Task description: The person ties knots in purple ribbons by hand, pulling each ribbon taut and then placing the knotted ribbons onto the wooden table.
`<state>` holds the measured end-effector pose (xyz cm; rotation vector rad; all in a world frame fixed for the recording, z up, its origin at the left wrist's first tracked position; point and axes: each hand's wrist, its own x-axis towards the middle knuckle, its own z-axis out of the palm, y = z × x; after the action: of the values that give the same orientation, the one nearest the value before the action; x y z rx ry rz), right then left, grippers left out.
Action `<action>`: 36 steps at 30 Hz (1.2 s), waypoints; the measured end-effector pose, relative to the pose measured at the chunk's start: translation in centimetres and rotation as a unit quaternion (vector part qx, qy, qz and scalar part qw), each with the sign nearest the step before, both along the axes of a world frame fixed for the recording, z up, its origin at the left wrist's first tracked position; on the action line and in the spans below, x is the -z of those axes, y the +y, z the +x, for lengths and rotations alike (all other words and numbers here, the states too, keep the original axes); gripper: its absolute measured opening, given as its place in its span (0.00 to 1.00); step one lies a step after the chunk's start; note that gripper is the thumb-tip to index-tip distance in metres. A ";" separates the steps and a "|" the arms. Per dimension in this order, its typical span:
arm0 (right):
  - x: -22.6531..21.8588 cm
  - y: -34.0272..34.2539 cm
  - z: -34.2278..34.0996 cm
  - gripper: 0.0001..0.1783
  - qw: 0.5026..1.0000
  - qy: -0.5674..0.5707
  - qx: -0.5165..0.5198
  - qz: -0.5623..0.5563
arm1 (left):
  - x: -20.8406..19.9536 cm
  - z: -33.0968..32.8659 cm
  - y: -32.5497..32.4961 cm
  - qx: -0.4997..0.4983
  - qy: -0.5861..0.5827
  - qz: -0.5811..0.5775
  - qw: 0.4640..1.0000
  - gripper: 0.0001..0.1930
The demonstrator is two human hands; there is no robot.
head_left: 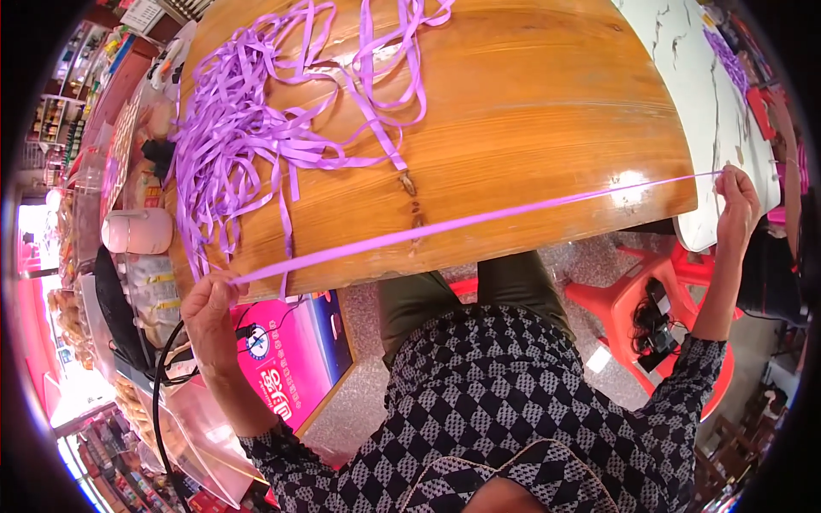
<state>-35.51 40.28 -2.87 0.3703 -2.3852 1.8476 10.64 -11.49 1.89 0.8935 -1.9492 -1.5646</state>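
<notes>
A purple ribbon [445, 226] is stretched taut between my hands, low across the near side of a wooden table [547, 103]. At its left end my left hand [211, 306] is closed, pinching the ribbon beside the table's near left corner. My right hand [737, 197] is raised past the right side of the table, with its fingers closed on the other end. On the left part of the tabletop lies a big tangled heap of the same purple ribbon [235, 120]. Several loops trail from it toward the middle, and one loose end rests near a dark knot in the wood.
A white marble-patterned tabletop [676, 43] adjoins on the right. Below it stands a red plastic stool [629, 299] with a dark hair clip and small black items on it. A pink container [137, 232] and packed shelves line the left; a pink printed board [295, 359] is under my left arm.
</notes>
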 end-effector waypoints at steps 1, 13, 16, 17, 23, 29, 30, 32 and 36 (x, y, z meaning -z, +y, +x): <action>0.3 -1.0 0.3 0.08 0.998 -0.015 0.036 -0.040 | 0.0 -0.2 -0.3 -0.008 -0.018 0.023 1.000 0.14; 1.3 -5.4 4.7 0.13 0.894 -0.173 -0.009 -0.413 | 4.7 -1.5 -5.1 -0.043 0.372 0.381 0.845 0.15; 1.7 -6.5 5.5 0.13 0.868 -0.161 -0.119 -0.454 | 3.8 -2.5 -5.0 -0.137 0.392 0.441 0.796 0.10; 1.5 -7.2 5.9 0.12 0.874 -0.154 -0.110 -0.447 | 3.8 -2.6 -5.2 -0.135 0.392 0.442 0.796 0.10; -1.4 -12.4 9.9 0.14 0.947 -0.095 -0.072 -0.300 | 0.3 -7.1 0.2 -0.178 0.321 0.284 0.886 0.07; -4.5 -20.1 15.6 0.12 0.957 -0.186 -0.211 -0.067 | -0.6 -12.8 9.5 0.021 0.044 0.029 0.998 0.11; -4.6 -21.3 16.0 0.11 0.937 -0.231 -0.256 -0.058 | -0.4 -13.7 10.0 0.076 0.051 0.101 0.991 0.13; -3.7 -23.9 17.2 0.08 0.934 0.080 -0.348 0.014 | -0.1 -15.6 12.1 0.145 0.074 0.202 0.966 0.16; -5.2 -28.6 18.4 0.10 0.884 0.221 -0.411 -0.010 | 0.3 -15.2 13.5 0.246 0.106 0.357 0.895 0.12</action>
<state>-17.06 11.64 2.35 1.8040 -2.0049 1.7268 -4.55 1.99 1.61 0.4373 -1.5022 -2.6447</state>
